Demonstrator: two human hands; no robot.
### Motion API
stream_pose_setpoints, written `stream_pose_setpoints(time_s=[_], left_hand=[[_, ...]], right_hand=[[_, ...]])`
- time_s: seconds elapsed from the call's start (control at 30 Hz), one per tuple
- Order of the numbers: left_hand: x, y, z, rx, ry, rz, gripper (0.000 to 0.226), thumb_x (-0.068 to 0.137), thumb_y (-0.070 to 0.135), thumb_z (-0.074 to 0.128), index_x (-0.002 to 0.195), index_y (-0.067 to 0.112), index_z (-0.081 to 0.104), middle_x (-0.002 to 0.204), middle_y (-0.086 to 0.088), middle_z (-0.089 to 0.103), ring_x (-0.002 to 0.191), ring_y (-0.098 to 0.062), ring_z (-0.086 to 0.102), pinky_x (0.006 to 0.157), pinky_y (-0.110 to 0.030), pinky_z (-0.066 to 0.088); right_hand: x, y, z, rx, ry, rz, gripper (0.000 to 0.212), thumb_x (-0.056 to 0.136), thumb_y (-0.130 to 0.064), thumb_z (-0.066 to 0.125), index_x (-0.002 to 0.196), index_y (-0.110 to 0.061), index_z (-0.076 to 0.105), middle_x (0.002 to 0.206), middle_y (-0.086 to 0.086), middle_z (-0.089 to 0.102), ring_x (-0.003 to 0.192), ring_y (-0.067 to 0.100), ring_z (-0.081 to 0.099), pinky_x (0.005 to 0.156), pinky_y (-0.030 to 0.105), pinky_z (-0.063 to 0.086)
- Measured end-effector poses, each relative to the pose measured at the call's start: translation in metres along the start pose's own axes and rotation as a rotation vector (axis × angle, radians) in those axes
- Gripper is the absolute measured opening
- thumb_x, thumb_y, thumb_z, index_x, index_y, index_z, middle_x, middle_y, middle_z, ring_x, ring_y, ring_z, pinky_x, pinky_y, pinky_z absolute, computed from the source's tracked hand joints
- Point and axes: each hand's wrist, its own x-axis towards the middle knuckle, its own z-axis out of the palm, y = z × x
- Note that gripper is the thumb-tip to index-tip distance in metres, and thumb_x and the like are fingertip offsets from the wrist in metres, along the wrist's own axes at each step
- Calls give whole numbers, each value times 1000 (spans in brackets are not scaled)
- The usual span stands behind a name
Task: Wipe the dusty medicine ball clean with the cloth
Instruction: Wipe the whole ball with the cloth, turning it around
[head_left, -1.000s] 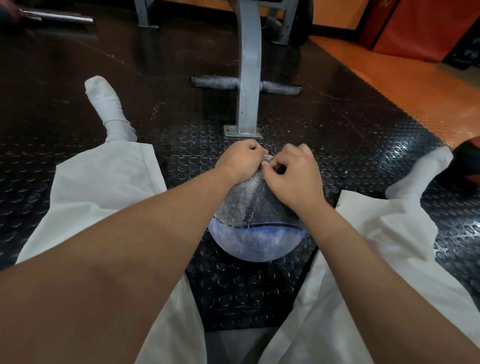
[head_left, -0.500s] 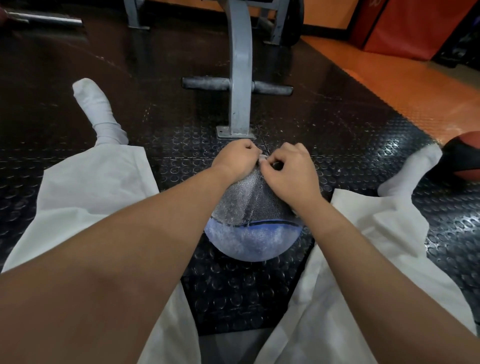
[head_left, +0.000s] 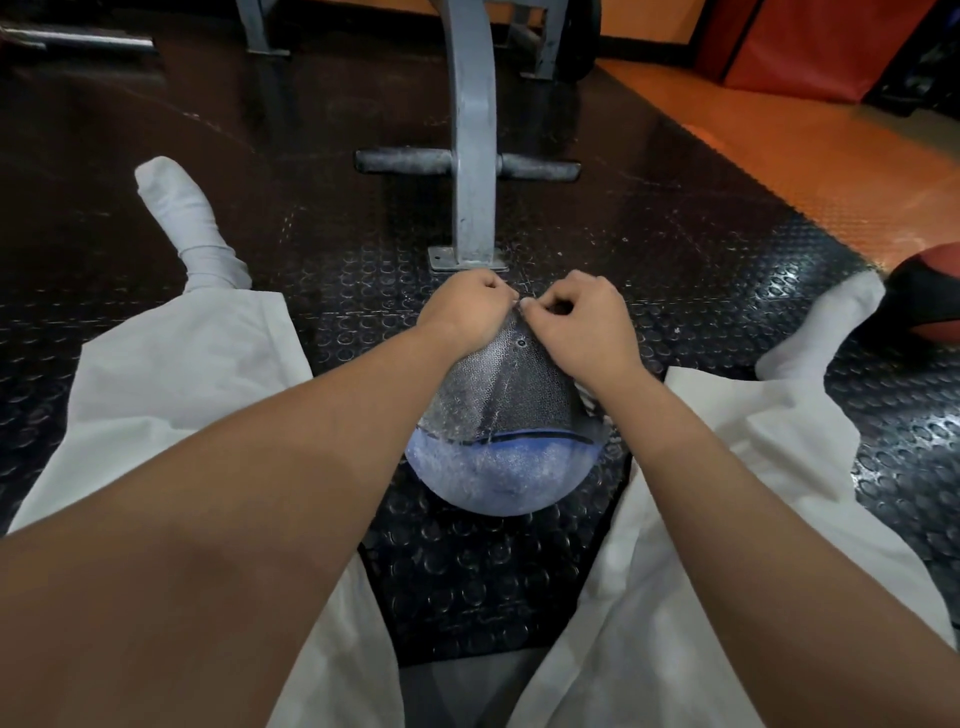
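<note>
Ball (head_left: 498, 467) sat on the black studded mat (head_left: 467, 571), between the person's spread legs and near the body. Its upper part was dark and textured, with a small hole near the top; the lower part was blue under a pale dust film. A seam ran down the dark panel.

Both hands were on top of the ball, knuckles almost meeting. Left hand (head_left: 462, 312): fingers curled tight, thumb against forefinger. Right hand (head_left: 587, 322): same, curled into a pinch. A pale sliver (head_left: 524, 302) showed between the thumb tips, too small to tell what it was, so I couldn't tell whether either hand was grasping anything. The heels of both hands rested on the dark panel. A pale striped patch (head_left: 589, 402) showed at the ball's right edge, under the right wrist, and was unclear too.

White trouser legs ran out left (head_left: 171, 374) and right (head_left: 727, 467), ending in white socks (head_left: 187, 228).

Just beyond the hands, a grey post (head_left: 470, 156) stood on a foot plate on the mat, with a dark crossbar (head_left: 415, 161) through it.

Far right, by the right sock, lay a second ball (head_left: 924, 296), black and red, partly out of frame. An orange floor (head_left: 805, 156) bordered the mat, with a red pad (head_left: 810, 41) behind it. A metal bar (head_left: 78, 41) lay top left.
</note>
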Motion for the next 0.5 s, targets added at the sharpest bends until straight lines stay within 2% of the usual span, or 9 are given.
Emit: stream_pose_setpoints(time_s=[0.07,0.13,0.2,0.27,0.33,0.4,0.5], left_hand=[[1,0,-4,1,4,0,27,95,17,43,92,15,70,93,9,65,72,-11,53,70,-27,40],[1,0,-6,-9,1,-9,28,97,16,43,98,13,71,76,9,59,58,-8,46,60,-24,35],[1,0,-6,-1,3,-21,29,97,16,42,97,14,71,70,16,59,45,-6,39,45,-22,30],[-1,1,-5,5,4,-21,27,97,17,43,94,16,70,67,16,58,42,-6,38,41,-21,28],[-1,1,-5,9,-7,-15,26,97,18,44,91,20,69,68,8,60,48,-9,42,46,-24,30],[-3,2,-4,4,-14,-13,26,97,18,43,92,20,68,62,10,56,46,-10,39,45,-25,27],[-4,5,-4,25,-17,-6,27,97,17,42,97,18,69,67,12,57,46,-9,39,44,-25,28]], right_hand=[[-22,-5,3,7,61,-250,24,81,-22,67,60,-12,62,66,-9,50,75,21,47,69,28,35],[-46,-6,8,-49,65,-519,26,83,-24,64,60,-11,63,65,-4,54,67,22,45,66,33,37],[-64,-6,13,-157,66,-707,27,85,-24,61,63,-10,66,67,0,57,66,23,46,59,36,39],[-74,-6,15,-250,61,-830,29,87,-25,59,62,-10,65,68,-1,59,67,24,48,56,36,38],[-76,-6,14,-285,19,-950,30,88,-23,60,61,-11,63,67,-1,58,66,24,50,55,35,36],[-71,-8,10,-308,-44,-1042,29,87,-22,61,60,-12,62,67,-2,56,65,24,50,56,33,33],[-55,-8,0,-297,-151,-1046,27,83,-23,60,59,-12,64,65,-3,56,64,22,47,54,32,34]])
